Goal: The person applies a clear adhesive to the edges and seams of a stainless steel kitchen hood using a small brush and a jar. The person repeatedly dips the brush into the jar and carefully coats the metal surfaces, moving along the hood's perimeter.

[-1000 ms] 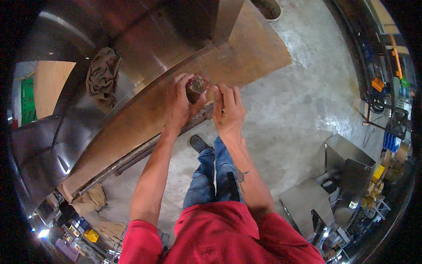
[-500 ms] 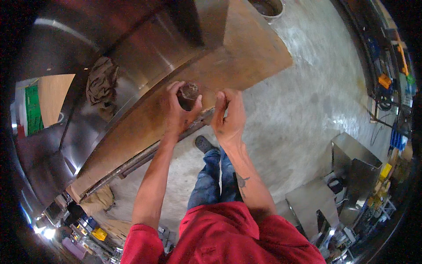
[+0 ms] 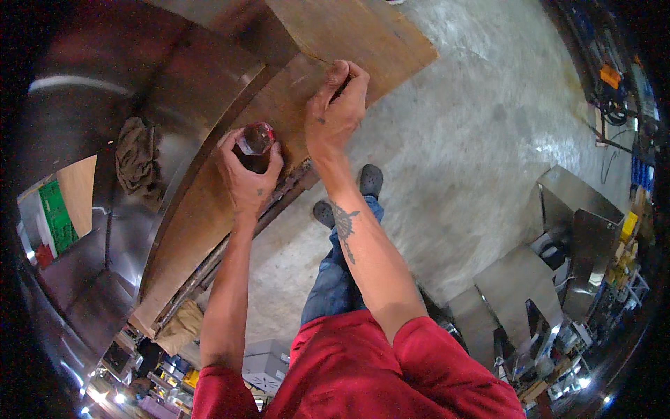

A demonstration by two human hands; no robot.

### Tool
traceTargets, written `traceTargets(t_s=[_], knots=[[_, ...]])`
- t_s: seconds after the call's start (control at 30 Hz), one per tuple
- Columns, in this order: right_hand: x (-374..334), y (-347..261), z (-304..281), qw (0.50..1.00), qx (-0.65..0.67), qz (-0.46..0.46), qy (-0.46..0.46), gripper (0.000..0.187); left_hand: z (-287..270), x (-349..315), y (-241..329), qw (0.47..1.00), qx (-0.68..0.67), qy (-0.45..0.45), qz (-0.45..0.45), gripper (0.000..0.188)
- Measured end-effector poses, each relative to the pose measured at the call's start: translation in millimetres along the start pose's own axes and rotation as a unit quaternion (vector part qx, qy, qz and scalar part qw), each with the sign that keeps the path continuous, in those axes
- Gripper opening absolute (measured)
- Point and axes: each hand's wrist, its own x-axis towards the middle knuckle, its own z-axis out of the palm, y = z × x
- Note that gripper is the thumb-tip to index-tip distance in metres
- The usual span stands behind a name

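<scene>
My left hand point(image 3: 248, 183) is closed around a small round jar or cup point(image 3: 256, 140) with clear, shiny walls and some red at its rim; its contents are not clear. It is just above a brown wooden board point(image 3: 185, 222), next to the edge of a curved sheet-metal piece point(image 3: 213, 143). My right hand point(image 3: 338, 105) reaches farther forward over the board, fingers curled together in a pinch. A thin dark line shows by its fingertips, but what they hold is too small to name. The two hands are apart.
A crumpled brown cloth point(image 3: 136, 157) lies on the shiny metal at left. Beneath the board's near edge runs a dark rail point(image 3: 202, 269). Bent sheet-metal pieces point(image 3: 520, 283) stand on the concrete floor point(image 3: 460, 160) at right. Cluttered shelves line the far right.
My right hand has moved forward and away from the jar. The left hand still holds the jar, now farther left in the picture. The whole view has shifted, and both shoes now show.
</scene>
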Motion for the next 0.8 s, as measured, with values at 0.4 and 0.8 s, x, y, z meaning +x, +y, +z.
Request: traceTargets(t_s=[0.4,0.8], knots=[[0.0,2.1,0.6,0.998,-0.02,-0.054,-0.007,0.017,0.2,-0.4,1.7,1.0,0.004,0.007,-0.014,0.071],[1.5,7.0,6.6,0.997,-0.049,-0.063,0.006,0.022,2.5,2.5,-2.5,0.999,0.015,0.016,0.027,0.071]])
